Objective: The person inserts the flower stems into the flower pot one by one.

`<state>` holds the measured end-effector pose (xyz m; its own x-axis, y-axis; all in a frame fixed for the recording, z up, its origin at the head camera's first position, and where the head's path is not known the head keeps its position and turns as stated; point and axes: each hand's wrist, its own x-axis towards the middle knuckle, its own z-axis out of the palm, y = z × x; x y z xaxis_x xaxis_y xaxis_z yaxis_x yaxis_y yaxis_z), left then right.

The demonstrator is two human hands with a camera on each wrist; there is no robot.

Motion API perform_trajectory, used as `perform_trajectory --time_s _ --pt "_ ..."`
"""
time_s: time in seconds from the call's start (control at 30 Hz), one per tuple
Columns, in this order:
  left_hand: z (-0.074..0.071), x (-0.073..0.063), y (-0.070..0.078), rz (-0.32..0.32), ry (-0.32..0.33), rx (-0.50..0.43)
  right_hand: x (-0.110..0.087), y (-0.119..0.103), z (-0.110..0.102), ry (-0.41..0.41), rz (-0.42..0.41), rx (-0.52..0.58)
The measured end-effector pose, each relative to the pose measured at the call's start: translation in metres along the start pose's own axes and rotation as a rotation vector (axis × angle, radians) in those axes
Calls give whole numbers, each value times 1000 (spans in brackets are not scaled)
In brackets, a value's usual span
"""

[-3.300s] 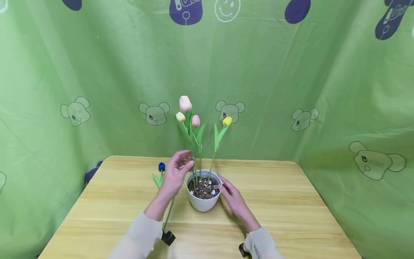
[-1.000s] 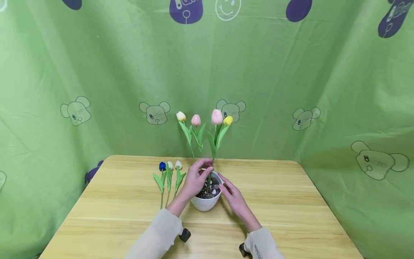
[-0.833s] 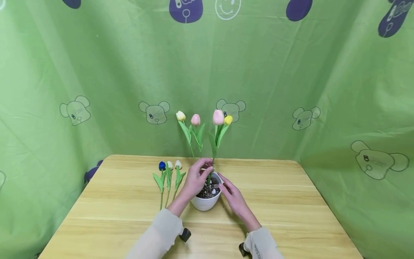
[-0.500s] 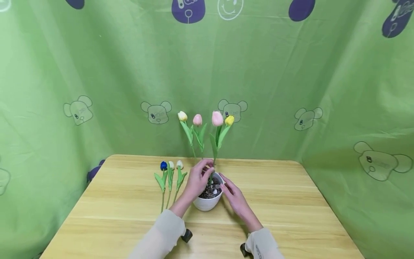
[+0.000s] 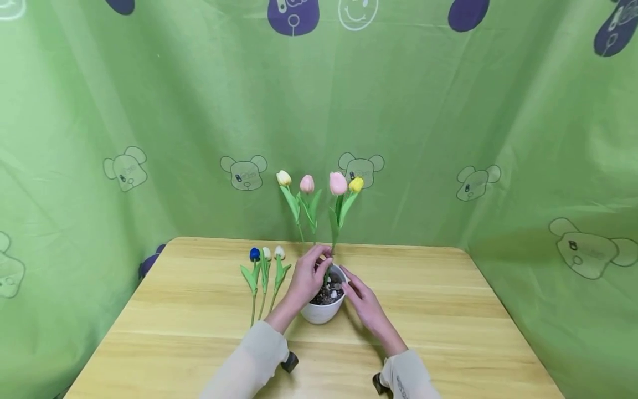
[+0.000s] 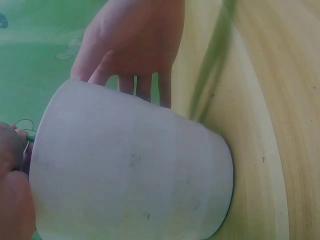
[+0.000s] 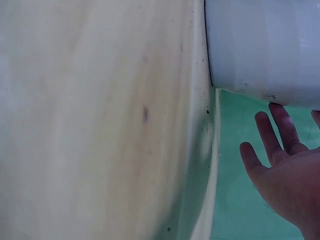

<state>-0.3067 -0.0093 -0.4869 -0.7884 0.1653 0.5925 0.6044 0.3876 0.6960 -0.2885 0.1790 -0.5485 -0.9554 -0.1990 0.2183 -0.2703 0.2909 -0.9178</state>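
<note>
A white pot (image 5: 320,316) of dark soil with pale stones stands mid-table. My left hand (image 5: 305,280) reaches over its left side and pinches the green stem of a large pink tulip (image 5: 338,183), whose lower end goes down into the pot. Behind that hand rise a cream tulip (image 5: 284,178) and a smaller pink tulip (image 5: 307,184); a yellow tulip (image 5: 356,184) leans to the right. My right hand (image 5: 366,305) rests against the pot's right side, fingers mostly straight. In the right wrist view, fingertips of the right hand (image 7: 287,170) meet the pot wall (image 7: 260,50).
Left of the pot, a blue tulip (image 5: 255,254) and two white tulips (image 5: 279,253) lie on the wooden table (image 5: 448,321). My left forearm passes close to their stems. A green printed curtain (image 5: 418,100) surrounds the table at the back and sides.
My left hand has carried the large pink tulip from the pot's left side to the right and lowered it. The white tulips came into sight as the arm moved. The right hand stays put.
</note>
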Motion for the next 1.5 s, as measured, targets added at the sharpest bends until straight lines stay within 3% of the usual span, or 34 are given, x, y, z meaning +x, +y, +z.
perform_trajectory --time_s 0.27,0.47,0.73,0.93,1.1,1.3,1.5 --pt "-1 0 -1 0 16 14 3 2 2 2 4 -13" --pt "-3 -4 1 -7 39 -43 0 1 4 0 51 3" --pt "-4 -4 2 -8 55 -96 -1 -1 4 9 34 8" --pt "-2 -2 3 -12 6 -45 0 0 3 -2 47 17" --pt "0 2 3 -40 2 3 -1 -1 2 -4 37 10" --pt "2 5 3 -5 -38 89 -1 -3 0 2 17 6" --pt "1 6 1 11 -44 102 -1 -5 0 -1 6 -5"
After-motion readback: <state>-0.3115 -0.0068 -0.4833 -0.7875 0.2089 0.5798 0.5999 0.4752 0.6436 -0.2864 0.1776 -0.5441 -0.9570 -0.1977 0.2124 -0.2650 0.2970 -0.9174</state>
